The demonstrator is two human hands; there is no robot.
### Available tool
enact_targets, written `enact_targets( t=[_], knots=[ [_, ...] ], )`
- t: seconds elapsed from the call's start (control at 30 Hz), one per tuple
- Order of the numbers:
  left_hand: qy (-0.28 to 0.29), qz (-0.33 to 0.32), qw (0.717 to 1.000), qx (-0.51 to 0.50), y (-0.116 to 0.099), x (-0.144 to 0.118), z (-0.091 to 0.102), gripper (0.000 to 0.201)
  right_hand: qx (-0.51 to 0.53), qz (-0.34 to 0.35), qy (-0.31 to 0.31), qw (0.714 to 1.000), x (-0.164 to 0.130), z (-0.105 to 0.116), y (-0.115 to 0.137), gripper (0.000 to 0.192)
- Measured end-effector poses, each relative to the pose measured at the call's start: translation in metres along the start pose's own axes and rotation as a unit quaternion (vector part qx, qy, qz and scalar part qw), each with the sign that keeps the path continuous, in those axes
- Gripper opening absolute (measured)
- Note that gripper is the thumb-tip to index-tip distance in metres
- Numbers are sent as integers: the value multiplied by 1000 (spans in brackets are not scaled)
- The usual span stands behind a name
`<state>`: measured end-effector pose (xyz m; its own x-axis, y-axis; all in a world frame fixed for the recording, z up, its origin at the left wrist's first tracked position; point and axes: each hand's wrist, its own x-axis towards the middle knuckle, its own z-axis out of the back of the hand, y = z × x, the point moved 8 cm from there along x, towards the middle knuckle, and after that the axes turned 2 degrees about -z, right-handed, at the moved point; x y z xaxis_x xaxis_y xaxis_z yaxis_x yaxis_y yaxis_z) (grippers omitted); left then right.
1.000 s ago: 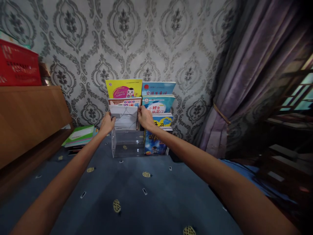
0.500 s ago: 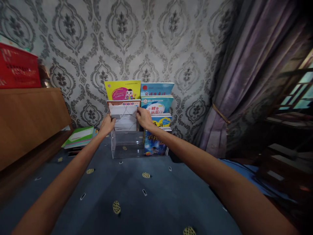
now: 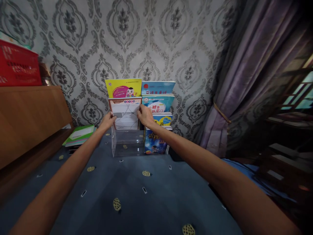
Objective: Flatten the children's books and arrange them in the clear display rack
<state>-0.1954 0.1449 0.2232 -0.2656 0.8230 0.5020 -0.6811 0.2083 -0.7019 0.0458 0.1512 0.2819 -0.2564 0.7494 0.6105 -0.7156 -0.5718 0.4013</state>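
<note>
Both my hands hold a white book (image 3: 126,119) with thin crossing lines on its cover. My left hand (image 3: 108,121) grips its left edge and my right hand (image 3: 145,116) grips its right edge. The book stands in the third tier, left column, of a clear acrylic display rack (image 3: 127,145) on the floor against the wall. Behind it rise a book with an orange-edged cover (image 3: 124,101) and a yellow book (image 3: 123,87). The right column holds blue books (image 3: 158,88), a yellow-and-blue one (image 3: 163,119) and a dark-covered one (image 3: 154,143). The front left pocket is empty.
A green book stack (image 3: 80,135) lies on the floor left of the rack. A wooden cabinet (image 3: 29,117) with a red box (image 3: 18,65) on top stands at the left. Purple curtains (image 3: 244,75) hang at the right. Blue patterned carpet (image 3: 137,189) covers the floor.
The white book has sunk a little deeper into its tier, with both hands following it down and in. The view shifted only slightly.
</note>
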Motion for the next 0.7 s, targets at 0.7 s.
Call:
enact_targets(
  t=[0.7],
  knots=[
    [28, 44, 996, -67, -2, 1, -1, 21, 76, -17, 10, 997, -16, -2, -11, 33]
  ],
)
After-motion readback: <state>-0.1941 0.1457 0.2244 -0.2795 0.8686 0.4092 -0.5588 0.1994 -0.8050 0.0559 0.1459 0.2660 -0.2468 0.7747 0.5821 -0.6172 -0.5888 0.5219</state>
